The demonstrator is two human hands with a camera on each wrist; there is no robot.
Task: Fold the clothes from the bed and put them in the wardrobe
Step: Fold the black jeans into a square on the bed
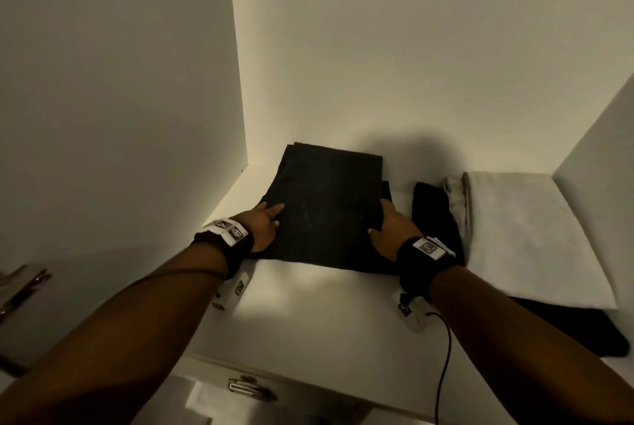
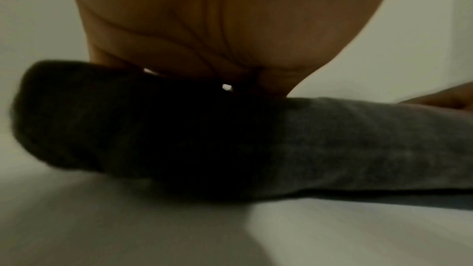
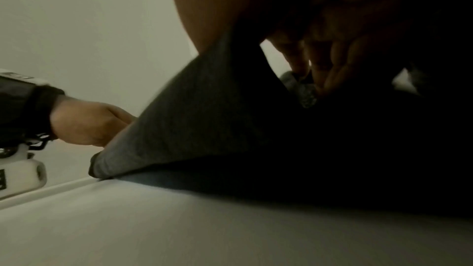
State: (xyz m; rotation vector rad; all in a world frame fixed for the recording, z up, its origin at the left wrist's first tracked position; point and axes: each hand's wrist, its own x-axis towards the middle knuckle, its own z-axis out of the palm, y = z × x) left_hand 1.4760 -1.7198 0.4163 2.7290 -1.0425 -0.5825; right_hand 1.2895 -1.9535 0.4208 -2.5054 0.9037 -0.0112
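Note:
A dark folded garment (image 1: 326, 212) lies on the white wardrobe shelf (image 1: 308, 304), near the back left corner. My left hand (image 1: 266, 227) holds its left edge, with straight fingers lying on top of the cloth. My right hand (image 1: 391, 229) grips its right edge, thumb on top. In the left wrist view my palm (image 2: 204, 27) sits over the garment (image 2: 230, 139). In the right wrist view my curled fingers (image 3: 332, 64) pinch the grey-looking cloth (image 3: 204, 118), and the left hand (image 3: 84, 122) is at its far edge.
To the right on the shelf lie a black folded piece (image 1: 432, 215), a pale grey one (image 1: 459, 205) and a white folded cloth (image 1: 528, 236). White wardrobe walls close in at left (image 1: 120, 116), back and right (image 1: 600, 150). A metal handle (image 1: 247, 387) sits below the shelf edge.

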